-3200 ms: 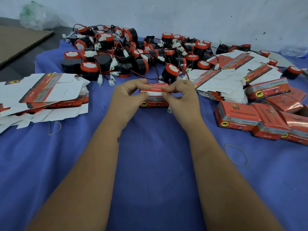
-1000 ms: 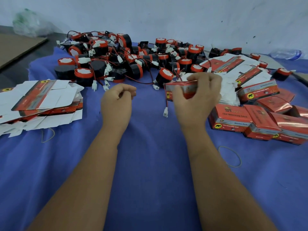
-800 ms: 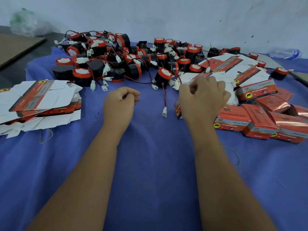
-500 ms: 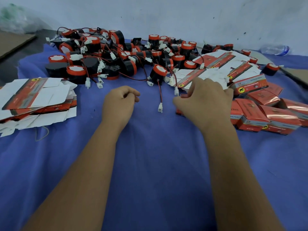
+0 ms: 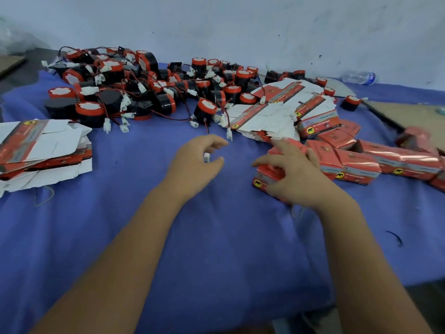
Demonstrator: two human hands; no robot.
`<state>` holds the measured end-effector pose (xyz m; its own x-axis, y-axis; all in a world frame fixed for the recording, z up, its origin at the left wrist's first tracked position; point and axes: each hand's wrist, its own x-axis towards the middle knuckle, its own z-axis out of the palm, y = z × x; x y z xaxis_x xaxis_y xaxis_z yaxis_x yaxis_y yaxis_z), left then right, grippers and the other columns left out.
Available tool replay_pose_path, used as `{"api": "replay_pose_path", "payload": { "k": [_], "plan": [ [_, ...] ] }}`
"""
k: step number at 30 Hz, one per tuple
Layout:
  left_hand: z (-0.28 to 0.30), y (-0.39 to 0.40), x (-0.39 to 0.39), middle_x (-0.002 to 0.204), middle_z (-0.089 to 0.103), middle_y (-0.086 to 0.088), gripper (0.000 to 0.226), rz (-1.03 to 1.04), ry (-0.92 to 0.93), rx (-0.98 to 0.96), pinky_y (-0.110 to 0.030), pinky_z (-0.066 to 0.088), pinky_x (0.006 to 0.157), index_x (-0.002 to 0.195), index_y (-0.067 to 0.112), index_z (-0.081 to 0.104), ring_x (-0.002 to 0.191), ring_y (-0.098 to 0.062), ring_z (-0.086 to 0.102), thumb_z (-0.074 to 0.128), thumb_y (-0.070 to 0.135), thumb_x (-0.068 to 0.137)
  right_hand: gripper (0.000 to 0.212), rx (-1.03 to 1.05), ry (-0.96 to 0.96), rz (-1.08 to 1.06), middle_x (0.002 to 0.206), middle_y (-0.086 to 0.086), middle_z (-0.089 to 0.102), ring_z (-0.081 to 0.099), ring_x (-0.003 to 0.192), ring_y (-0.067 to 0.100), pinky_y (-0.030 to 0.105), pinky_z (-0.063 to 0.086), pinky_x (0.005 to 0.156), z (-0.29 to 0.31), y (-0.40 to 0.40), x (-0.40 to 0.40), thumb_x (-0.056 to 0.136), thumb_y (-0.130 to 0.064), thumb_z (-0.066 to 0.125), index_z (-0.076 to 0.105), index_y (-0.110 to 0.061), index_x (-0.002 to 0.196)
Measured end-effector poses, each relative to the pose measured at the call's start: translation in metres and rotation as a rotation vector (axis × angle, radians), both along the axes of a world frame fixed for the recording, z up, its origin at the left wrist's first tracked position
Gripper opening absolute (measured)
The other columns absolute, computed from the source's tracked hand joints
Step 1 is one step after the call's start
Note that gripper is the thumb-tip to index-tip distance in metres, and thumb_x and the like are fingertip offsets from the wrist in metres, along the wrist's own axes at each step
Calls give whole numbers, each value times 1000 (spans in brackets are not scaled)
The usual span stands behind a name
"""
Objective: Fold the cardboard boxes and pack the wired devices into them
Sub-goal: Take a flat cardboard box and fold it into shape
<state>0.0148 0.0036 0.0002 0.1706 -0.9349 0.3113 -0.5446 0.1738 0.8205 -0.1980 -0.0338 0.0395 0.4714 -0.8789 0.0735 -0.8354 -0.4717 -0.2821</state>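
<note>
Left hand (image 5: 195,165) hovers over blue surface (image 5: 216,249), fingers loosely curled, thumb apart, holding nothing; small white connector (image 5: 206,157) lies between thumb and fingers. Right hand (image 5: 292,175) spread over folded red box (image 5: 267,175), fingers relaxed, resting on its top, no firm grasp visible. Row of finished boxes (image 5: 366,162) just right of it. Flat box blanks (image 5: 41,145) far left, another stack (image 5: 272,116) behind right hand. Pile of wired devices (image 5: 149,92) at rear.
</note>
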Motion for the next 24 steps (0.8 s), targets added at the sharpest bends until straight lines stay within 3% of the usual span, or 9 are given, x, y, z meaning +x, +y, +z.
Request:
{"api": "replay_pose_path", "payload": {
  "k": [2, 6, 8, 11, 13, 15, 17, 20, 24],
  "plan": [
    [1, -7, -24, 128, 49, 23, 54, -181, 20, 39, -19, 41, 97, 135, 37, 49, 122, 1, 46, 66, 15, 89, 50, -52, 101, -50, 163, -5, 3, -6, 149, 15, 50, -10, 115, 2, 3, -20, 86, -22, 67, 55, -57, 120],
    [1, -21, -84, 138, 32, 23, 79, -376, 281, 296, -20, 31, 98, 155, 38, 16, 128, 1, 31, 60, 19, 92, 56, -180, 131, -253, 156, 1, 20, 8, 142, 25, 44, 2, 112, 2, 11, -45, 79, -8, 63, 64, -55, 109],
    [0, -24, -116, 140, 39, 29, 69, -453, 381, 332, -18, 34, 103, 154, 30, 26, 130, 0, 36, 53, 11, 93, 44, -266, 69, -332, 146, 4, 35, 20, 133, 28, 37, 9, 102, -3, 14, -51, 79, -10, 65, 71, -46, 103],
    [2, -24, -147, 135, 59, 2, 50, -456, 398, 301, -29, 41, 109, 139, 15, 52, 126, -12, 52, 44, -1, 92, 28, -366, -21, -437, 123, 7, 50, 34, 116, 30, 36, 19, 91, -12, 13, -50, 79, -6, 62, 75, -24, 97],
    [4, -22, -149, 122, 65, -1, 46, -395, 365, 243, -34, 47, 103, 127, 18, 60, 116, -16, 59, 41, -3, 90, 23, -411, -75, -462, 112, 9, 54, 40, 109, 32, 37, 24, 88, -14, 12, -42, 79, -5, 59, 74, -14, 93],
    [3, -26, -136, 121, 67, -2, 40, -248, 208, 160, -41, 49, 98, 123, 21, 61, 114, -21, 60, 44, 3, 91, 20, -460, -159, -437, 106, 10, 58, 44, 105, 33, 37, 27, 86, -14, 11, -28, 79, -5, 58, 74, -11, 90],
    [-1, -35, -112, 135, 59, -4, 37, -131, -121, 132, -45, 42, 105, 131, 22, 54, 131, -28, 48, 45, 16, 95, 20, -450, -242, -369, 104, 8, 58, 45, 104, 30, 37, 29, 88, -10, 5, -7, 79, -7, 56, 72, -13, 90],
    [-9, -43, -70, 166, 14, -1, 53, -164, -594, 339, -48, 8, 123, 156, 30, 21, 153, -25, 5, 32, 34, 104, 28, -354, -204, -243, 115, 5, 53, 42, 110, 27, 35, 28, 92, -10, -15, 29, 84, -13, 55, 66, -17, 110],
    [-13, -44, -10, 167, -2, 2, 51, -51, -756, 462, -52, -3, 122, 155, 44, 15, 154, -21, -4, 19, 50, 104, 50, -293, -101, -165, 130, 10, 46, 40, 116, 31, 36, 29, 95, -13, -51, 63, 87, -9, 50, 44, -14, 137]
  ]
}}
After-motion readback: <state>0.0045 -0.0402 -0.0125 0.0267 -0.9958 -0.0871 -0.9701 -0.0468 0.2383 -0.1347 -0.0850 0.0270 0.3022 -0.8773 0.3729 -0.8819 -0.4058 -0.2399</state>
